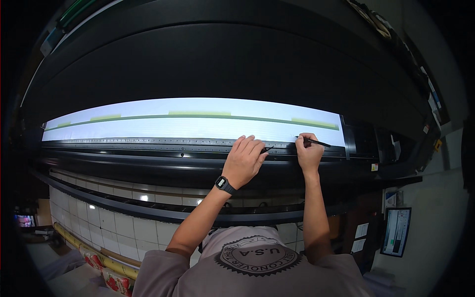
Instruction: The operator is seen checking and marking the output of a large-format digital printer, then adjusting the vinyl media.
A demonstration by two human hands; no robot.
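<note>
My right hand pinches a slim black pen-like tool over the lower edge of a white sheet. The tool's tip points left at the sheet; whether it touches cannot be told. To its left, my left hand bends over a dark perforated metal strip below the sheet, its fingertips at the sheet's edge. A small dark pointed thing pokes out by its thumb, its kind unclear. The sheet, crossed by a green line with yellow-green patches, lies along the bed of a wide black machine that looks like a large-format printer.
The machine's black cover rises behind the sheet. Nearer me runs a dark curved bar above a white tiled floor. A yellow roll lies at the lower left. A monitor stands at the right.
</note>
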